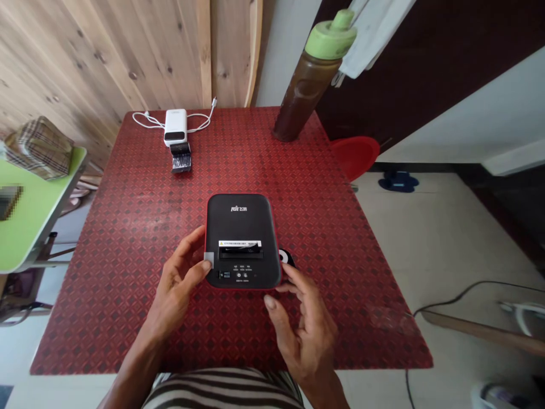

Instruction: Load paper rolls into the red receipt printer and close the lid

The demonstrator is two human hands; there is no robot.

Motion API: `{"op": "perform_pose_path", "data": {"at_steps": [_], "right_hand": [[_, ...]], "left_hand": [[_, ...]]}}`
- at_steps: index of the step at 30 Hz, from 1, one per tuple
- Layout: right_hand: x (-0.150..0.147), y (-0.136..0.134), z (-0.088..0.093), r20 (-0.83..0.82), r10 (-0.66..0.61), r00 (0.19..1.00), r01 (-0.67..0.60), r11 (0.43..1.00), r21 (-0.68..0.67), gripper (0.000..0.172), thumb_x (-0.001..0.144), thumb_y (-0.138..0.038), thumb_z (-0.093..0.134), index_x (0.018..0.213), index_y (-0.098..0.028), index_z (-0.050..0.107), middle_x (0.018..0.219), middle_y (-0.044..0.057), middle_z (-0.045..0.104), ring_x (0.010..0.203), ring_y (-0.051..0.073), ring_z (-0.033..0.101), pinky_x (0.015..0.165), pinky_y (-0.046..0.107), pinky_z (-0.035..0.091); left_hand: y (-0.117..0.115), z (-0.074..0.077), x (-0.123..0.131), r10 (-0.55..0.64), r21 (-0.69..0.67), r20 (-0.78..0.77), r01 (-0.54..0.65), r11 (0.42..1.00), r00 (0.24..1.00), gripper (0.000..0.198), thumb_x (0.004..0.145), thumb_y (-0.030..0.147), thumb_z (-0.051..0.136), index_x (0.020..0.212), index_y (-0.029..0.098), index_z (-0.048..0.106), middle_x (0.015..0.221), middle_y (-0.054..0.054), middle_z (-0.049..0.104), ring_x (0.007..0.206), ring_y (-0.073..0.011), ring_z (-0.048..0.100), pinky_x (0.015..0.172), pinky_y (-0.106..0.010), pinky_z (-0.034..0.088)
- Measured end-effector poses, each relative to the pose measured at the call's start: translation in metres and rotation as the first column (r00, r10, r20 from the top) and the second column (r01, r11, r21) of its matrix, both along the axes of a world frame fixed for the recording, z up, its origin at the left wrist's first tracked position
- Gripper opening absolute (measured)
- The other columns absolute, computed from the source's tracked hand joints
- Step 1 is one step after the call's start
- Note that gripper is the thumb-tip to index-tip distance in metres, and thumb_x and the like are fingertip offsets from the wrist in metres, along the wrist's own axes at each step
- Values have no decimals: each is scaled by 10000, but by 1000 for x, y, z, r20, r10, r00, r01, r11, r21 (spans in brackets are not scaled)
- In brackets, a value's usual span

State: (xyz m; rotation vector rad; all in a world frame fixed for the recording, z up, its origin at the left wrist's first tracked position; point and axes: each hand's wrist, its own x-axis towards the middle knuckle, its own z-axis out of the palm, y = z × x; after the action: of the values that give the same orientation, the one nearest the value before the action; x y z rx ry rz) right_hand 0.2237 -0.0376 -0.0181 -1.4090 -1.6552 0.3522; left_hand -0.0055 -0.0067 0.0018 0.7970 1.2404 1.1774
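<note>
A small black printer with a red edge is in front of me over the red patterned table. A dark strip pokes from its slot, below a white warning label. My left hand grips the printer's left side, thumb on the near corner by a grey tab and fingers along the edge. At the near right corner is my right hand, its fingertips at the edge and its thumb held apart from the printer. Partly hidden behind the printer's right side lies a round black-and-white thing.
On the table, a white power bank with a cable lies far left, a curled dark printed strip before it. A tall bottle with a green lid stands far right. A red stool is beyond the right edge; a plaid bag sits left.
</note>
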Motion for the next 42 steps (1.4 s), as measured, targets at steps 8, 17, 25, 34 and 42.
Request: {"op": "perform_pose_path", "data": {"at_steps": [8,17,25,34,42], "right_hand": [[-8,5,-5,55,0,998,-2,999,43,453,1121,-339,711,1544,-213,608,1242,151,811,907,245,817,817,408,742],[-5,8,-9,42,20,999,-22,999,50,433,1127,-370,707,1523,-214,627,1215,142,821,941,258,823,823,401,738],[-2,9,-8,64,35,997,-38,998,51,430,1121,-360,708,1518,-207,644,1235,161,828,1027,286,835,864,417,734],[15,45,39,156,94,983,-117,982,149,304,1113,-115,663,1373,-256,732,1145,84,851,1007,236,820,918,410,692],[-23,123,64,561,457,690,-467,874,-137,176,1079,-48,684,1118,-169,806,1188,119,865,1066,285,791,953,461,651]], "left_hand": [[7,7,8,44,-19,0,-44,999,999,506,997,353,807,1495,323,725,1576,-57,733,1436,-321,687,1170,-450,556],[10,13,18,139,-68,18,-138,988,990,548,894,338,834,1431,280,742,1479,-78,780,1391,-330,717,1210,-508,531],[9,11,22,120,-28,-36,-121,992,992,530,948,322,773,1473,277,717,1514,-96,770,1330,-310,754,1127,-468,585],[2,-4,6,18,52,-106,-12,999,994,538,1056,406,720,1585,325,660,1617,-96,711,1417,-343,716,1178,-517,587],[6,-18,2,56,162,-202,-23,986,978,511,1071,555,711,1493,266,719,1513,-104,765,1337,-332,742,1150,-490,572]]}}
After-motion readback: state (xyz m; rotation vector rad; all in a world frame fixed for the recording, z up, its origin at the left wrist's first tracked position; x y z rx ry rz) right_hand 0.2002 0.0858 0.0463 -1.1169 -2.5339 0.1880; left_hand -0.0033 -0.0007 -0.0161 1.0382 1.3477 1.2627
